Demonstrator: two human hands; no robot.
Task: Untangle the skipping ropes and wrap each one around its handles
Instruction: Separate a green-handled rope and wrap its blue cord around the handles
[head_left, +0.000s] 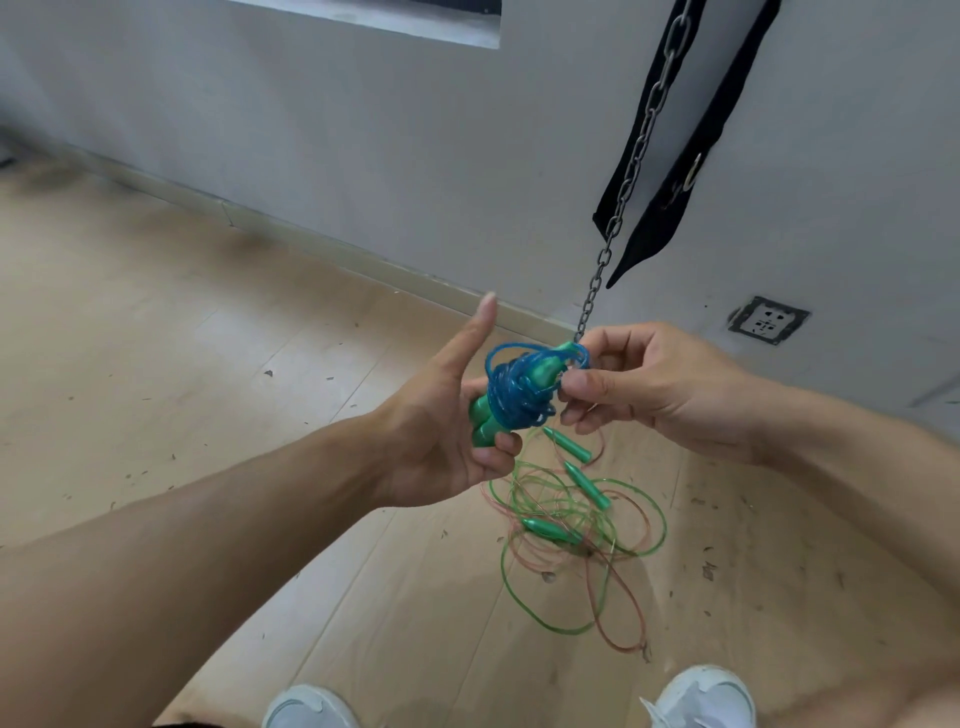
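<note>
While the right hand (660, 384) pinches a loop of the blue rope (519, 387) between thumb and curled fingertips, the left hand (457, 431) grips the lower ends of two green handles (485, 423) with its lower fingers curled round them, thumb (475, 332) extended straight upward and clear of the bundle. The blue rope is coiled in many turns about the upper part of these handles; one handle tip (548, 366) protrudes from the coil toward the right hand. The bundle is held in the air above the floor (182, 322), between both hands.

Below the bundle, on the wooden floor, a green rope (657, 535) and a thin pink rope (623, 597) lie tangled together in loose overlapping loops. Three further green handles (587, 486) lie within the tangle, apart from one another. The pile sits near the wall (363, 145), ahead of the person's two white shoes (701, 696) at the lower edge of the view.

A metal chain (631, 171) hangs down beside the wall, its lower end passing behind the right hand. Black straps (691, 161) hang next to it. A wall socket (768, 319) is set low in the wall to the right. Small debris is scattered over the floorboards.
</note>
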